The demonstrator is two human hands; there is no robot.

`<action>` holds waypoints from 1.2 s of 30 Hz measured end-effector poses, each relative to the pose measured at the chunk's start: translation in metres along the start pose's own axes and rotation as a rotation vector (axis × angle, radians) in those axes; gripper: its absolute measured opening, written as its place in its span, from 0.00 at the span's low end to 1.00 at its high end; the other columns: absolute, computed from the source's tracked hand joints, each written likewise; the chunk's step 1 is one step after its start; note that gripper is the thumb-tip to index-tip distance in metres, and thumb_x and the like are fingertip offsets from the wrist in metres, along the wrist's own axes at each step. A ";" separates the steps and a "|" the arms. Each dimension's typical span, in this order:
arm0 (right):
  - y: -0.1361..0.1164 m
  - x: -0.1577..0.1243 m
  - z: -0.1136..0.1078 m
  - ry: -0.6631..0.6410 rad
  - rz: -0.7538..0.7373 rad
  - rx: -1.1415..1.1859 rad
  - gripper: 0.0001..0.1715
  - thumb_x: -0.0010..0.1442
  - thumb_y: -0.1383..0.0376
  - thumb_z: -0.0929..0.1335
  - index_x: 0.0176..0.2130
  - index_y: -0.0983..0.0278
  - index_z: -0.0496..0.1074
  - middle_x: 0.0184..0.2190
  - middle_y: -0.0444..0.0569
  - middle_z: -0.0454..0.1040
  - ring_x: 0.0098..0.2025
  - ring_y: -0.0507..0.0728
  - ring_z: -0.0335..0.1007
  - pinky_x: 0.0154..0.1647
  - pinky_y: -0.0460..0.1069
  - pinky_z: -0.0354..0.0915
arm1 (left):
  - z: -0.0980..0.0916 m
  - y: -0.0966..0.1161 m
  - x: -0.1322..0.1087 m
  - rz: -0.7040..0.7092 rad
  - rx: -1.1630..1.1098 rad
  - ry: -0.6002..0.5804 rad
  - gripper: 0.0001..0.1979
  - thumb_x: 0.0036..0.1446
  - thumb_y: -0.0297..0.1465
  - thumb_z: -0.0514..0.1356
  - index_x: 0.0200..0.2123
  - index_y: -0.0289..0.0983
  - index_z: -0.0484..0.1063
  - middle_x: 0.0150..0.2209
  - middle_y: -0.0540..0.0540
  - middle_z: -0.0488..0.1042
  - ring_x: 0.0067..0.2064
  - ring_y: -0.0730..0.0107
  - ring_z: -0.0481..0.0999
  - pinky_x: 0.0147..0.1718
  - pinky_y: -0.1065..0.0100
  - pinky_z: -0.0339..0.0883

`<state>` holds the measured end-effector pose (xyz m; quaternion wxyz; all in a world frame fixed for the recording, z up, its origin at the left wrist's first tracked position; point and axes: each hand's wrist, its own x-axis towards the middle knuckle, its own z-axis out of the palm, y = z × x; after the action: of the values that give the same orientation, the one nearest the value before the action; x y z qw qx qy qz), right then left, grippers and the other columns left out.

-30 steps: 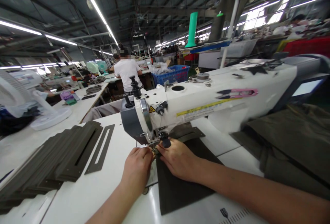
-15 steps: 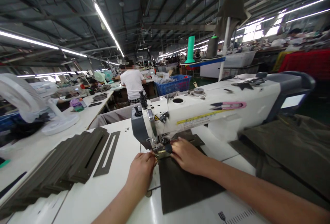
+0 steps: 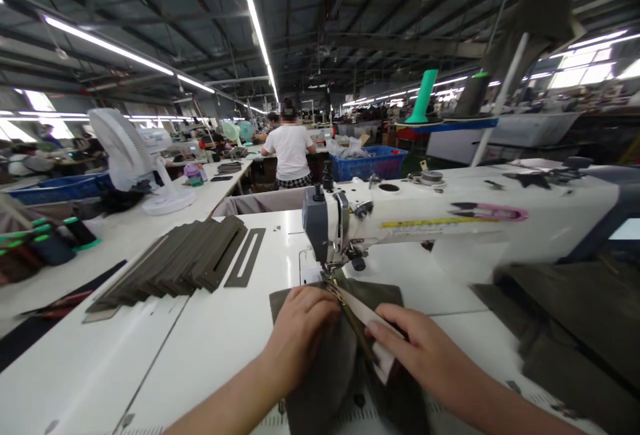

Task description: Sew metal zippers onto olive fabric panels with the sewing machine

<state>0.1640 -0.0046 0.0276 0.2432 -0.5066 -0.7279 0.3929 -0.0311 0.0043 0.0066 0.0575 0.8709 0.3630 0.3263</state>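
Note:
Dark olive fabric (image 3: 320,368) lies on the white table in front of the sewing machine (image 3: 345,221), its far part at the needle area. A zipper with gold-coloured metal (image 3: 354,318) and a pale strip (image 3: 367,311) run from the needle area toward me. My left hand (image 3: 305,328) rests on the fabric left of the zipper, fingers curled together on the cloth. My right hand (image 3: 415,341) pinches the pale strip and fabric edge between thumb and fingers on the right.
Stacked olive pieces with slots (image 3: 185,261) and one slotted piece (image 3: 246,258) lie left. More olive fabric (image 3: 560,315) lies right. A white fan (image 3: 170,198), thread spools (image 3: 55,241) and pink-handled snips (image 3: 500,212) are around. A person in white stands ahead.
The view has turned left. Both hands have come back from the needle area toward me, and the fabric now shows the zipper and pale strip. My right hand has taken hold of the strip.

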 end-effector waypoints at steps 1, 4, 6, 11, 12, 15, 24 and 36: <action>0.000 0.001 -0.001 -0.029 0.023 0.072 0.17 0.56 0.54 0.57 0.23 0.63 0.57 0.20 0.41 0.58 0.24 0.52 0.59 0.24 0.46 0.53 | 0.001 -0.002 0.003 -0.004 -0.003 0.002 0.08 0.59 0.24 0.51 0.40 0.37 0.67 0.40 0.45 0.72 0.43 0.66 0.68 0.42 0.63 0.59; 0.002 0.000 -0.002 -0.060 0.055 0.197 0.17 0.54 0.52 0.59 0.24 0.63 0.59 0.21 0.41 0.58 0.26 0.52 0.59 0.26 0.46 0.55 | 0.003 -0.013 0.010 0.034 -0.018 -0.047 0.08 0.58 0.23 0.51 0.39 0.37 0.67 0.39 0.46 0.72 0.43 0.67 0.68 0.42 0.63 0.57; 0.004 -0.002 -0.002 -0.044 0.041 0.209 0.18 0.53 0.52 0.59 0.24 0.63 0.58 0.21 0.41 0.59 0.26 0.52 0.58 0.27 0.46 0.56 | 0.004 -0.021 0.013 0.073 -0.009 -0.102 0.08 0.59 0.24 0.50 0.37 0.38 0.68 0.38 0.47 0.73 0.42 0.67 0.68 0.42 0.63 0.57; 0.005 0.001 -0.003 -0.025 0.038 0.223 0.18 0.55 0.52 0.59 0.25 0.64 0.59 0.23 0.43 0.62 0.29 0.53 0.60 0.29 0.46 0.58 | 0.002 -0.034 0.013 0.087 0.076 -0.123 0.11 0.61 0.28 0.50 0.47 0.40 0.65 0.46 0.46 0.71 0.47 0.65 0.66 0.44 0.62 0.55; 0.004 0.002 -0.004 -0.018 0.030 0.221 0.19 0.55 0.52 0.59 0.25 0.63 0.60 0.23 0.43 0.62 0.29 0.53 0.61 0.29 0.46 0.59 | 0.003 -0.035 0.013 0.117 0.073 -0.113 0.12 0.62 0.28 0.49 0.48 0.40 0.64 0.47 0.46 0.71 0.48 0.65 0.66 0.45 0.61 0.55; 0.002 0.005 -0.005 0.007 -0.023 0.166 0.20 0.57 0.51 0.59 0.26 0.63 0.62 0.24 0.45 0.66 0.30 0.54 0.64 0.31 0.46 0.61 | 0.007 -0.033 0.015 0.196 0.048 -0.066 0.12 0.63 0.30 0.47 0.47 0.40 0.65 0.44 0.45 0.72 0.47 0.65 0.67 0.44 0.61 0.57; 0.006 0.004 0.002 0.432 -0.719 -0.433 0.10 0.59 0.71 0.58 0.31 0.64 0.66 0.28 0.49 0.69 0.32 0.54 0.66 0.33 0.48 0.65 | 0.012 -0.025 0.014 0.247 0.031 0.042 0.12 0.63 0.28 0.46 0.42 0.36 0.67 0.39 0.42 0.73 0.41 0.65 0.70 0.39 0.62 0.61; 0.005 -0.006 0.009 0.657 -0.941 -0.675 0.11 0.58 0.72 0.60 0.37 0.66 0.70 0.33 0.53 0.75 0.36 0.58 0.71 0.37 0.51 0.67 | 0.014 -0.029 0.031 0.226 0.107 0.009 0.11 0.61 0.26 0.46 0.33 0.34 0.67 0.30 0.44 0.73 0.33 0.67 0.72 0.37 0.64 0.64</action>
<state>0.1620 -0.0120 0.0186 0.4260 -0.2765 -0.8425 -0.1795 -0.0234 0.0483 0.0025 -0.0280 0.9065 0.2799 0.3149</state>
